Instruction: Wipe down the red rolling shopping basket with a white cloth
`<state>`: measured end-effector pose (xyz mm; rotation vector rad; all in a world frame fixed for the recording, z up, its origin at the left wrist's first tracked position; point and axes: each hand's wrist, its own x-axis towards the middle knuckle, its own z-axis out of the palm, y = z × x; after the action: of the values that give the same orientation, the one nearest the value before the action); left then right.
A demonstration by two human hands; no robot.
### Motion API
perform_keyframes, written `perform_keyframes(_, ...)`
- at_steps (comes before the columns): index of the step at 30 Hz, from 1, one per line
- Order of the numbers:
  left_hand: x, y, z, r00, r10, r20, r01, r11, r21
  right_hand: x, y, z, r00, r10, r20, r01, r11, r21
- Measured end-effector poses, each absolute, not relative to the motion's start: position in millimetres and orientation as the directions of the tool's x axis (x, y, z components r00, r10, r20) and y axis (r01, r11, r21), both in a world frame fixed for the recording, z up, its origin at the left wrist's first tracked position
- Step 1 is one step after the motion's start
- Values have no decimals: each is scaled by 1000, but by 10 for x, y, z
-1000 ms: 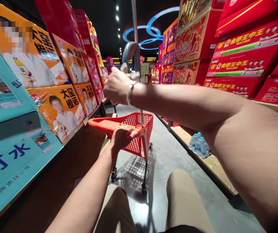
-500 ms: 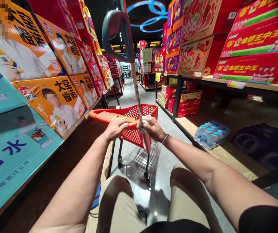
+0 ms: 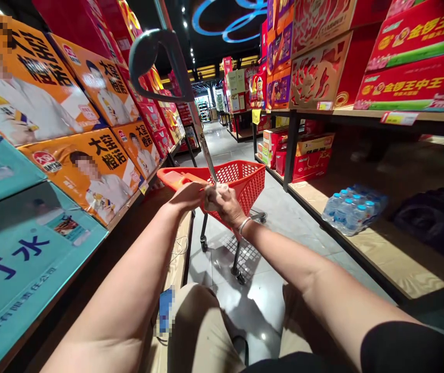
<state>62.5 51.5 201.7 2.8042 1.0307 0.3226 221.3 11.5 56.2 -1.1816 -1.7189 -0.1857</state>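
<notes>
A red shopping cart (image 3: 241, 173) with a perforated plastic basket stands in front of my knees. From its near corner a metal pole (image 3: 202, 135) rises, tilted to the left, with a dark grey loop handle (image 3: 185, 96) at the upper part. My right hand (image 3: 227, 204) is closed round a whitish cloth (image 3: 211, 198), pressed against the foot of the pole at the basket's corner. Beside it my left hand (image 3: 191, 194) grips the cart's red rim, its fingertips partly hidden next to the cloth.
Orange drink cartons (image 3: 86, 166) and teal cartons (image 3: 31, 269) are stacked on the left shelf. Red gift boxes (image 3: 412, 83) fill the right shelf, above a pack of water bottles (image 3: 350, 210). A blue-screened device (image 3: 165, 311) lies by my left knee. Grey tiled floor (image 3: 268, 254) runs ahead.
My right hand and the cloth have moved slightly left and down the pole. My left hand has come closer to them. The cart has turned and its loop handle leans further left.
</notes>
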Motion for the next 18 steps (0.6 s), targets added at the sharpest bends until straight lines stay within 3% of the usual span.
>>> perform_keyframes(3,683,443,1954,639,758,136,766,-642,-18,2368,151,113,-52,744,666,814,419,-403)
perform_keyframes(5,668,448,1876,579,791,196,815,-559,-151,2566,195,-64,73,796,601,810,304,-501)
perform_keyframes(8,587,547,1751,537,791,294,843,-497,-204,2819,350,59,341,727,596,728,197,-657)
perform_keyframes(10,521,643,1691,524,792,313,852,-487,-196,2862,521,361,368,667,648,673,290,-680)
perform_keyframes(14,409,794,1625,522,784,337,852,-494,-172,2639,885,1028,62,700,712,618,533,-578)
perform_keyframes(18,299,866,1588,527,768,365,844,-523,-119,2442,1046,1282,-288,776,561,590,605,-534)
